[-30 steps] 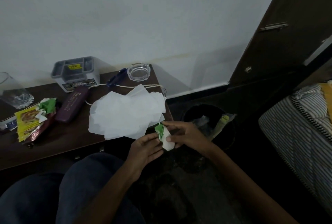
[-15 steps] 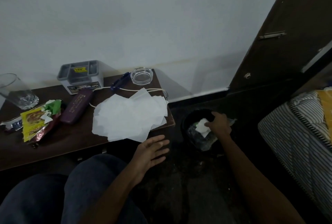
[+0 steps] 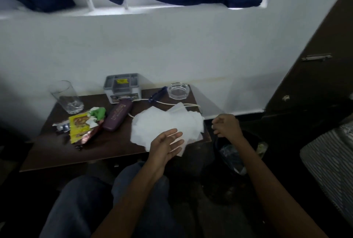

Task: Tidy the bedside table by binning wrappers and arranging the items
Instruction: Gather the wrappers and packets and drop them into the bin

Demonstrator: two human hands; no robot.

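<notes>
Two hands show no load, as far as we can see. Our left hand [image 3: 166,144] is spread flat-fingered over the near edge of the white paper sheets [image 3: 164,123], and we cannot tell whether it touches them. Our right hand [image 3: 226,126] hangs with fingers loosely curled, seemingly empty, above the dark bin [image 3: 250,139] just beside the right end of the bedside table [image 3: 107,148].

We judge the binning step to be in hand. The wrappers [image 3: 84,127], yellow, green and red, lie heaped on the left part of the table, between the glass [image 3: 66,97] and the purple case [image 3: 117,116]. The next move calls for a reach across to that heap, a gathering pinch on crinkly, loose pieces, and a carry to the bin.

The bin's contents are too dim to name. The white cable [image 3: 166,103] runs under the sheets, so its end is hidden. The organiser [image 3: 123,88] label is unreadable.
</notes>
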